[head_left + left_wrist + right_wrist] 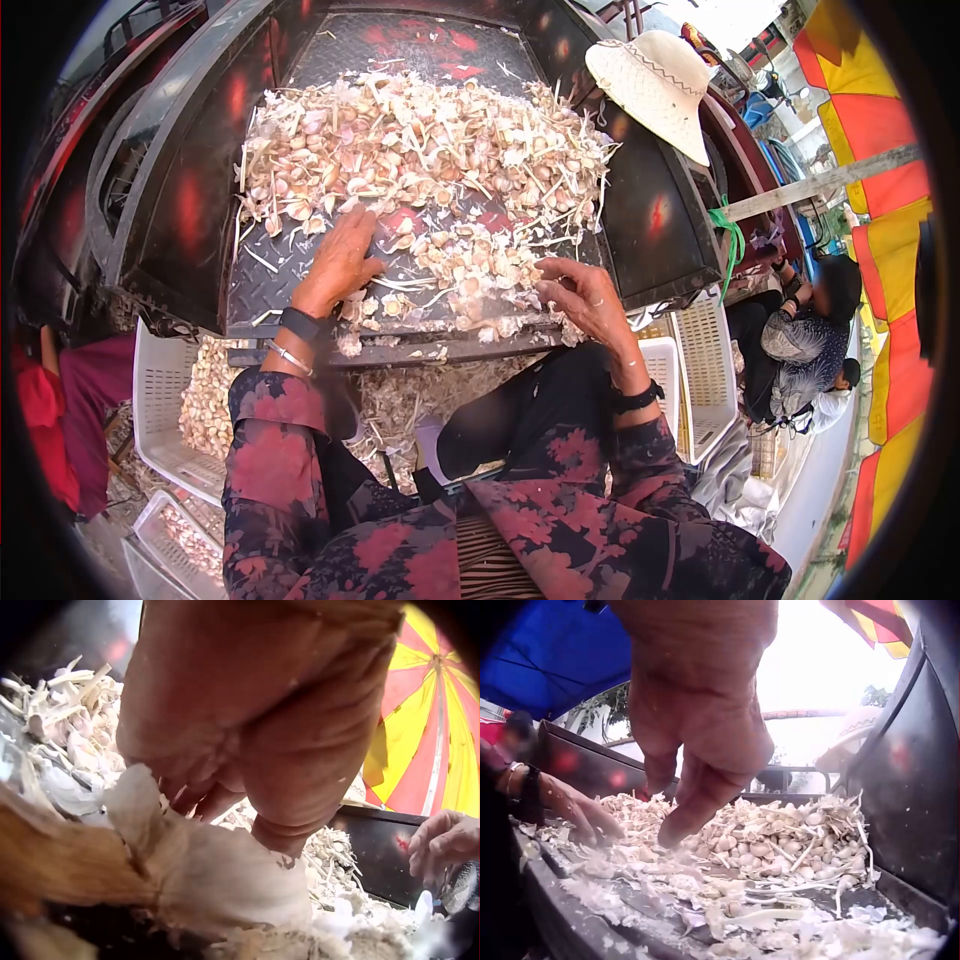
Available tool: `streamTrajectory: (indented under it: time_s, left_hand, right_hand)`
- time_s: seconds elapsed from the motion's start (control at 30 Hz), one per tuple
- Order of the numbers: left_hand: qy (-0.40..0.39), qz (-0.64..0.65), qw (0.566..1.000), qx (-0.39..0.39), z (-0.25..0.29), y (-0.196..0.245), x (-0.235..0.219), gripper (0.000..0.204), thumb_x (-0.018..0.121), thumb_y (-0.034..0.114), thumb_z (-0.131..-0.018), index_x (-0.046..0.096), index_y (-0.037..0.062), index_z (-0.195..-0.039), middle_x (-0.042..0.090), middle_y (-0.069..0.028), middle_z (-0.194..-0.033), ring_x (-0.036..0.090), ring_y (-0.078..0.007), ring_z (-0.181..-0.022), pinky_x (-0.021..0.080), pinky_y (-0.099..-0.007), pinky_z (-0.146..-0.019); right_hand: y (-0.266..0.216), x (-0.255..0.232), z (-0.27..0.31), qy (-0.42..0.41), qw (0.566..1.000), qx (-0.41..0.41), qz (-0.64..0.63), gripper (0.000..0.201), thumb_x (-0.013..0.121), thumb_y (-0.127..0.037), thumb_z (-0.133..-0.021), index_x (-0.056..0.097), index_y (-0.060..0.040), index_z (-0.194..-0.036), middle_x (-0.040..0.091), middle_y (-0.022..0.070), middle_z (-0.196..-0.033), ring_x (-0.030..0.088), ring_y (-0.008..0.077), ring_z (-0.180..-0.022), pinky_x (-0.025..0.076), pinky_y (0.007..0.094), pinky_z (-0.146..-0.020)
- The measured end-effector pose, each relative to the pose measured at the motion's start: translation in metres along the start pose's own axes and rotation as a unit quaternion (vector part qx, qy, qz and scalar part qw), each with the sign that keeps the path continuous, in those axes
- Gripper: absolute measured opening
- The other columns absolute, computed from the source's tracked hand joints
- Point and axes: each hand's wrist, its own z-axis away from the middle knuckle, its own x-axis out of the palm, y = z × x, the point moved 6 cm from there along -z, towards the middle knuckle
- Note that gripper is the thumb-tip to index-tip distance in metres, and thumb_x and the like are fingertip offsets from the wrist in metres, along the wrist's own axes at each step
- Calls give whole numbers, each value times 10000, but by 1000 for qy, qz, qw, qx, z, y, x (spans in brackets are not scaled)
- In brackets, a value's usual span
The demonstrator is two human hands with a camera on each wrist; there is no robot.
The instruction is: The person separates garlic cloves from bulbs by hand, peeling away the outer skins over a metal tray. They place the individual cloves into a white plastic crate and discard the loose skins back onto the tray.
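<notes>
A broad heap of garlic cloves point(400, 150), mixed with dry stalks and papery skins, covers the far part of a dark metal cart bed point(275, 290). My left hand point(343, 262) lies palm down at the heap's near left edge, fingers extended and fingertips right at the cloves. A smaller pile of loose skins and cloves point(480, 265) lies between my two hands. On its right side hovers my right hand point(590, 300), fingers loosely bent and pointing inward over the pile. In the right wrist view, nothing shows between the right hand's fingers point(679, 825).
A straw hat point(655, 85) hangs on the cart's right wall. White baskets stand below on both sides, the left basket point(160, 400) holding cloves. Another person point(810, 330) sits at the right, near a wooden pole point(820, 182). Someone in red point(60, 430) is at the left.
</notes>
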Motion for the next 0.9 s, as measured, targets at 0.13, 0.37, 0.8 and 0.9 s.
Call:
streamTrajectory:
  time_s: [0.13, 0.37, 0.8, 0.9]
  left_hand:
    - [76, 76, 994, -7, 23, 24, -42, 720, 749, 179, -786, 422, 5, -1403, 383, -283, -1455, 333, -419, -1379, 306, -437, -1129]
    - [79, 187, 975, -94, 40, 38, -59, 464, 711, 190, -829, 599, -20, -1228, 613, -176, -1204, 644, -240, -924, 514, -318, -718]
    - [131, 437, 883, -112, 32, 70, -40, 217, 633, 127, -920, 700, -27, -1058, 668, -21, -770, 558, -84, -642, 461, -255, -566]
    - [77, 550, 818, -151, 32, 58, -34, 214, 620, 138, -937, 695, 6, -1087, 653, 15, -757, 531, -37, -609, 400, -188, -511]
  right_hand:
    - [-18, 63, -91, -34, 997, -52, -42, 253, 662, -145, -869, 686, -27, -1092, 707, 137, -837, 688, 218, -702, 522, 343, -635]
    - [-19, 131, -135, -134, 935, -255, 208, 174, 696, -80, -780, 700, -40, -950, 672, 129, -765, 672, 255, -671, 521, 402, -656]
    - [-81, 129, -68, -162, 880, 3, -447, 306, 508, -167, -1005, 579, 43, -1216, 671, 92, -958, 706, 182, -766, 608, 273, -646]
    - [-81, 121, -67, -172, 873, 18, -455, 281, 553, -109, -970, 572, 59, -1194, 683, 107, -924, 713, 188, -742, 612, 266, -625]
